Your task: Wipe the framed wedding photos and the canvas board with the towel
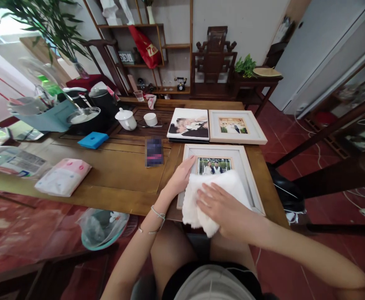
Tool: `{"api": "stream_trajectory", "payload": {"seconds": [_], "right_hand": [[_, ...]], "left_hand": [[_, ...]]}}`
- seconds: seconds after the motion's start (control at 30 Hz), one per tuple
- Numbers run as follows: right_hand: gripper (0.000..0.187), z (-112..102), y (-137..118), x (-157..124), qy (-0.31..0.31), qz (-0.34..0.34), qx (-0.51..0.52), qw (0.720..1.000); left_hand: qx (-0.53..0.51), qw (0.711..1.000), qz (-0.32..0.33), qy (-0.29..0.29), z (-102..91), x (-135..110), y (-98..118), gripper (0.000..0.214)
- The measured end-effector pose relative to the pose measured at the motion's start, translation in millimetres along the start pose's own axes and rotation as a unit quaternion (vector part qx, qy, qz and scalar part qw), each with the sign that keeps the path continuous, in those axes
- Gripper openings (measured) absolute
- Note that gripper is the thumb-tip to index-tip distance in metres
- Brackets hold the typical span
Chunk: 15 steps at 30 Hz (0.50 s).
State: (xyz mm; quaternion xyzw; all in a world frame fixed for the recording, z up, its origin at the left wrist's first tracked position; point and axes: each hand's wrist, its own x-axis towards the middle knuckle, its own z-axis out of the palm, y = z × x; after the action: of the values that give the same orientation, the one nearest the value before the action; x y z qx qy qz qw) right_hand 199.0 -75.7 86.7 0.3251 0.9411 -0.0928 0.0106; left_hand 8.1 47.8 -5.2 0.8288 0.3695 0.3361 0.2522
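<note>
A picture frame (pixel 254 189) with a pale wooden border and a photo of two people lies flat at the table's near edge. My left hand (pixel 182 174) grips its left side, with the fingers resting along the border. Pressed over the frame's lower part is a white cloth (pixel 232 187), and one corner of it hangs past the table edge. My right hand (pixel 215 204) holds this cloth from above, with its fingers bent across it. The cloth covers the bottom of the photo and much of the lower border.
Behind the frame lie a second picture frame (pixel 257 129) and a photo album (pixel 185 114). Further left on the wooden table (pixel 122 166) are a blurred-out dark item (pixel 154 152), a blue box (pixel 93 140), a tissue pack (pixel 64 177), a lidded cup (pixel 126 119) and a small bowl (pixel 150 119).
</note>
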Motion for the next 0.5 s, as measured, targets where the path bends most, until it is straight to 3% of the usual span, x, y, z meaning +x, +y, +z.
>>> {"api": "stream_trajectory", "payload": {"seconds": [0.1,0.2,0.33,0.43,0.5], "right_hand": [[0.071,-9.2,-7.1,-16.0,-0.015,-0.043,0.074,0.996],[0.079,-14.0,16.0,-24.7,-0.031,-0.010,0.106,0.994],[0.083,-9.6,79.5,-27.6,0.019,0.128,0.013,0.992],[0.077,-4.9,125.3,-23.3,0.097,0.241,-0.088,0.962],[0.073,-3.5,140.8,-17.4,0.129,0.296,-0.139,0.936]], "left_hand": [[0.008,1.000,0.002,0.002,-0.2,1.0,0.8,0.050],[0.017,1.000,-0.004,-0.004,-1.1,1.4,4.1,0.048],[0.018,1.000,-0.010,-0.011,-1.9,0.4,6.1,0.051],[0.010,1.000,0.002,-0.010,-2.1,-0.8,4.2,0.057],[0.006,1.000,0.009,-0.009,-2.1,-1.1,2.7,0.061]]}}
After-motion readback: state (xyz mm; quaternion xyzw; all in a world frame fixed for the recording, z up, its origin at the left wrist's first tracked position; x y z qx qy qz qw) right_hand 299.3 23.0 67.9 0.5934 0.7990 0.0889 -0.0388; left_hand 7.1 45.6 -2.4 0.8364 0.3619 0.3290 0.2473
